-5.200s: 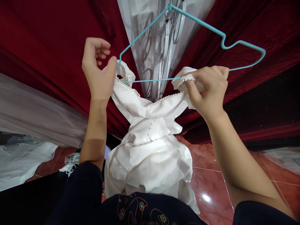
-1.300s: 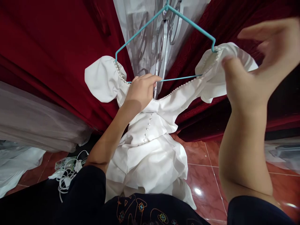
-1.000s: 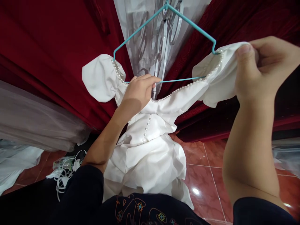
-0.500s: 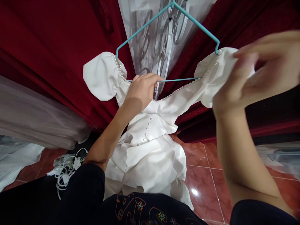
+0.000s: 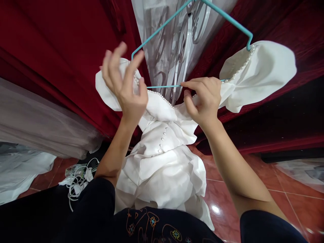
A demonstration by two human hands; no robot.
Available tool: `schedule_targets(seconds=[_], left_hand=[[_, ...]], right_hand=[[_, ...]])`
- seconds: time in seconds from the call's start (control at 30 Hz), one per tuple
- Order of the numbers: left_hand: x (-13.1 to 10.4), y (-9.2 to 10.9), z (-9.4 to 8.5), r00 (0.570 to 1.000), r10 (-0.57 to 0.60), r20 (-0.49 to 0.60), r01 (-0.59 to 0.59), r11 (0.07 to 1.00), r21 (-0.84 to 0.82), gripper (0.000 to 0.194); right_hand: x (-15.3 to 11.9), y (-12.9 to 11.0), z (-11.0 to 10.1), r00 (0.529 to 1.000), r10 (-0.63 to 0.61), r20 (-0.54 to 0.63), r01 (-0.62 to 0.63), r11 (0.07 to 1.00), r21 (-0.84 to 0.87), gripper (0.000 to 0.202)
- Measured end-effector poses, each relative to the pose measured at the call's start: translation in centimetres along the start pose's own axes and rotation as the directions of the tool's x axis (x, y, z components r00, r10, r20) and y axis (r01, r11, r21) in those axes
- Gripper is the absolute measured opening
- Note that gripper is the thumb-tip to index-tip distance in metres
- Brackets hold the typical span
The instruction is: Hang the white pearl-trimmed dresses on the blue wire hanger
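A white dress (image 5: 167, 168) with puffed sleeves, pearl trim along the neckline and small covered buttons hangs on a light blue hanger (image 5: 162, 29). My right hand (image 5: 205, 98) pinches the hanger's lower bar near its middle, at the dress's neckline. Slightly blurred, my left hand (image 5: 126, 84) is raised in front of the left puffed sleeve with its fingers spread, holding nothing.
Dark red curtains (image 5: 76, 40) hang on both sides of a grey-white panel with curved metalwork (image 5: 186, 47). White cables (image 5: 77, 185) lie at the lower left. Sheer pale fabric (image 5: 40, 118) hangs at the left, above a red tiled floor (image 5: 222, 202).
My left hand has let go of the hanger bar and moved left, opening. My right hand has come in from the right sleeve to the bar. The dress appears slightly further right.
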State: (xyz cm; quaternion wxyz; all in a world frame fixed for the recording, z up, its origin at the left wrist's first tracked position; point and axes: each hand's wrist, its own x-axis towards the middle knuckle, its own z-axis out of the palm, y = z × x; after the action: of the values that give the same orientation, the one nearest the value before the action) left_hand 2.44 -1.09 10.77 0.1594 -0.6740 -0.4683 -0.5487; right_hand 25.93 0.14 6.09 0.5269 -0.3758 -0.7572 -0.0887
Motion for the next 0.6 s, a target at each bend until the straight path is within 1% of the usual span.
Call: schedule_targets(seconds=[0.03, 0.1, 0.17, 0.2, 0.3, 0.37, 0.43, 0.5, 0.53, 0.57, 0.6], left_hand=[[0.4, -1.0, -0.1, 0.998, -0.054, 0.015, 0.054, 0.999, 0.003, 0.045], [1.3, -3.3, 0.0, 0.987, -0.129, 0.099, 0.131, 0.991, -0.009, 0.042], [2.4, -5.5, 0.1, 0.983, -0.132, 0.125, 0.135, 0.991, -0.015, 0.040], [2.9, -6.5, 0.1, 0.988, -0.119, 0.100, 0.120, 0.993, -0.004, 0.039], [4.4, -8.6, -0.8, 0.994, -0.096, -0.049, 0.097, 0.995, 0.021, 0.039], [4.8, -9.3, -1.8, 0.987, -0.141, -0.078, 0.142, 0.990, 0.012, 0.039], [4.4, -9.5, -3.0, 0.976, -0.211, -0.060, 0.211, 0.977, 0.006, 0.034], [3.4, -9.4, -4.1, 0.954, -0.299, 0.010, 0.299, 0.954, 0.039, 0.025], [2.7, -9.3, -4.5, 0.936, -0.349, 0.053, 0.345, 0.936, 0.066, 0.022], [2.0, -9.1, -4.9, 0.908, -0.399, 0.125, 0.389, 0.916, 0.098, 0.020], [1.3, -8.9, -5.3, 0.871, -0.444, 0.213, 0.424, 0.896, 0.135, 0.020]], right_hand=[[-0.1, 0.0, 0.1, 1.000, 0.001, 0.001, -0.001, 1.000, -0.012, 0.027], [-0.2, 0.1, 0.3, 1.000, -0.010, -0.015, 0.009, 0.999, -0.032, 0.027], [-0.3, 0.2, 0.4, 0.998, -0.039, -0.044, 0.038, 0.999, -0.036, 0.027], [-0.3, 0.2, 0.4, 0.997, -0.052, -0.055, 0.050, 0.998, -0.032, 0.027], [-0.1, 0.1, 0.4, 0.995, -0.074, -0.059, 0.075, 0.997, 0.001, 0.027], [0.0, 0.0, 0.4, 0.995, -0.088, -0.056, 0.090, 0.996, 0.027, 0.026], [0.0, 0.0, 0.5, 0.994, -0.093, -0.055, 0.095, 0.995, 0.030, 0.025], [0.0, 0.1, 0.5, 0.996, -0.071, -0.047, 0.071, 0.997, 0.003, 0.023], [0.0, 0.2, 0.5, 0.998, -0.053, -0.041, 0.053, 0.999, -0.013, 0.022], [-0.1, 0.2, 0.4, 0.999, -0.038, -0.034, 0.037, 0.999, -0.024, 0.022], [-0.1, 0.2, 0.3, 0.999, -0.028, -0.031, 0.027, 0.999, -0.024, 0.022]])
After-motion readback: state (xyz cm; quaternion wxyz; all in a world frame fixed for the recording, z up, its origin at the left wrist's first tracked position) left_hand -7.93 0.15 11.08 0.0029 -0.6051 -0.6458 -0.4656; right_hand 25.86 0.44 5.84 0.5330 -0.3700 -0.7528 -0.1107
